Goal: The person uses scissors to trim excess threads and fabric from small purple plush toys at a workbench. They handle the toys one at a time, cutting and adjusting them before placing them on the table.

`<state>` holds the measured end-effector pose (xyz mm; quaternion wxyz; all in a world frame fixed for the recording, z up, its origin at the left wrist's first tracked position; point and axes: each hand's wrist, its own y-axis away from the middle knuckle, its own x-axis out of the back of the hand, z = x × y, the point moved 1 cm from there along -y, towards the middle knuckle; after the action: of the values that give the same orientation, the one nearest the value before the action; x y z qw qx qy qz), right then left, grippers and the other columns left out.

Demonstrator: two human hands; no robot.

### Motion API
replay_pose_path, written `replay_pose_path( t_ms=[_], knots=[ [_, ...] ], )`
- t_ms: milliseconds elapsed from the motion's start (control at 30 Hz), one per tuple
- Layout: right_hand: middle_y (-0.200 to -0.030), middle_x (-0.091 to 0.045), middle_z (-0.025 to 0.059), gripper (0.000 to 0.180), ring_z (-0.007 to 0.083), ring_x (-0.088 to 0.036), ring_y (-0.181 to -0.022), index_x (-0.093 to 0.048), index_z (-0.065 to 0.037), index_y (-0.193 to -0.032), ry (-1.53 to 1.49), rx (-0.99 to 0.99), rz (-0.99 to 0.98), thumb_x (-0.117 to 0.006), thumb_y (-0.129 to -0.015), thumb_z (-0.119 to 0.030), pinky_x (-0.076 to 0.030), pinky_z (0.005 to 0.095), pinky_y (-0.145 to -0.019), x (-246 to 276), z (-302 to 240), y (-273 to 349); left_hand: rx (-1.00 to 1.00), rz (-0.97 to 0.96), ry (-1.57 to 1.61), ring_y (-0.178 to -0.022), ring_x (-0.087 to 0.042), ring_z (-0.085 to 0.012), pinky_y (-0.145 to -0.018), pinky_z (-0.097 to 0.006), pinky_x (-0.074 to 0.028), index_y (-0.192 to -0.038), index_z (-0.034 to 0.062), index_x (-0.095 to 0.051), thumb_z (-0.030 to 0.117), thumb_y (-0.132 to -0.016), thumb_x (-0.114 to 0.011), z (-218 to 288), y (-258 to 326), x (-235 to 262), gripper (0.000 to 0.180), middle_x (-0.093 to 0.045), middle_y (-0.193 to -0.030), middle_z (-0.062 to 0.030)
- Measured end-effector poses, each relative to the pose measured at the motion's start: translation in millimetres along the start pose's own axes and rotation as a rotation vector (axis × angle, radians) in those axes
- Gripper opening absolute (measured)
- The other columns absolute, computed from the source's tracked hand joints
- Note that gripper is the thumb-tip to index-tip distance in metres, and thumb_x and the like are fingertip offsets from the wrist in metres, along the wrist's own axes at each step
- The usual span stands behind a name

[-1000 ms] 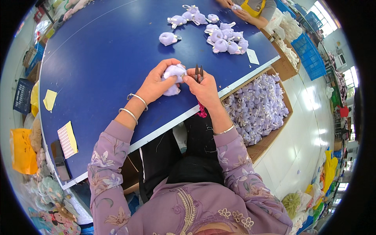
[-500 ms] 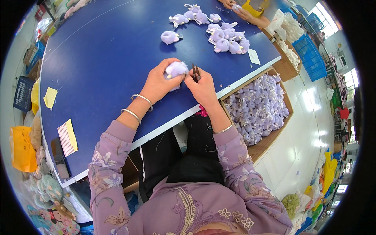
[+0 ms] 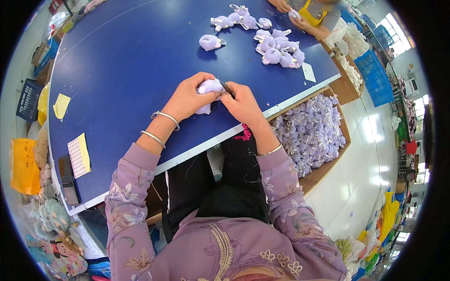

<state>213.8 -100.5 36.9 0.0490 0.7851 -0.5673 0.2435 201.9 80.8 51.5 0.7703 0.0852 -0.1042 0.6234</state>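
Observation:
My left hand [image 3: 185, 97] is closed around a small lilac plush piece [image 3: 209, 86], held just above the blue table near its front edge. In my right hand [image 3: 243, 105] is a pair of dark thread snips [image 3: 228, 91], its tips against the right side of the plush. Fingers hide much of the snips, so whether the blades are closed I cannot tell. Beyond my hands a single lilac plush piece [image 3: 209, 42] lies on the table [image 3: 126, 70]. Farther right is a cluster of similar lilac pieces [image 3: 281, 49].
An open cardboard box [image 3: 320, 181] full of lilac plush pieces [image 3: 309, 133] stands right of the table. At the far right edge a co-worker's hand [image 3: 305, 25] holds another piece. A phone [image 3: 68, 182], sticker sheet [image 3: 77, 157] and yellow paper [image 3: 61, 106] lie at left.
The snips have turned from pointing up, away from the plush, to lying with their tips against it. The plush has tilted slightly in my left hand. The whole view has shifted a little.

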Motion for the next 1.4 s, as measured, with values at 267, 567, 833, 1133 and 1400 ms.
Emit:
replay_pose_path(
  t_ms=[267,567,833,1133,1400],
  knots=[
    [-0.059,-0.052,0.0127,0.017,0.0131,-0.046,-0.055,-0.056,0.004,-0.079,0.030,0.036,0.052,-0.057,-0.084,-0.012,-0.040,0.0341,-0.053,0.1,-1.4,-0.9,-0.059,0.263,-0.235,-0.082,-0.064,-0.0173,-0.076,-0.030,-0.052,-0.112,0.0040,-0.062,0.019,-0.081,-0.070,-1.0,0.3,-24.0,0.035,-0.068,-0.093,-0.0093],
    [-0.065,-0.050,0.0065,0.036,0.0116,-0.043,-0.063,-0.054,0.003,-0.082,0.035,-0.023,-0.114,-0.062,-0.093,-0.031,-0.039,0.0318,-0.057,13.2,5.5,-14.3,-0.038,0.139,0.037,-0.086,-0.061,-0.0115,-0.078,-0.028,-0.051,-0.113,0.0043,-0.062,0.022,-0.082,-0.071,-7.5,-3.1,-7.7,0.036,-0.066,-0.097,-0.0045],
    [-0.063,-0.050,0.0082,0.028,0.0125,-0.042,-0.060,-0.053,0.003,-0.085,0.086,0.151,-0.129,-0.059,-0.094,-0.023,-0.038,0.0337,-0.055,17.9,1.1,-14.1,0.036,0.016,0.123,-0.087,-0.060,-0.0097,-0.079,-0.027,-0.050,-0.116,0.0047,-0.062,0.021,-0.083,-0.071,-2.8,-4.0,-1.3,0.038,-0.066,-0.099,-0.0041],
    [-0.058,-0.043,0.0070,0.021,0.0087,-0.038,-0.056,-0.049,0.003,-0.076,0.032,0.062,-0.140,-0.057,-0.090,-0.010,-0.034,0.0304,-0.050,19.5,-2.2,-3.7,0.017,0.028,0.017,-0.087,-0.061,-0.0108,-0.078,-0.027,-0.051,-0.114,0.0048,-0.061,0.018,-0.082,-0.071,0.3,-2.9,-9.1,0.035,-0.067,-0.099,-0.0049],
    [-0.057,-0.048,0.0130,0.019,0.0211,-0.045,-0.047,-0.050,0.002,-0.073,0.110,0.202,-0.044,-0.059,-0.086,-0.007,-0.036,0.0341,-0.048,14.8,5.2,4.5,-0.049,0.157,-0.235,-0.085,-0.065,-0.0213,-0.079,-0.032,-0.051,-0.113,0.0047,-0.058,0.018,-0.081,-0.071,1.6,0.4,-22.7,0.036,-0.066,-0.096,-0.0109]
  ],
)
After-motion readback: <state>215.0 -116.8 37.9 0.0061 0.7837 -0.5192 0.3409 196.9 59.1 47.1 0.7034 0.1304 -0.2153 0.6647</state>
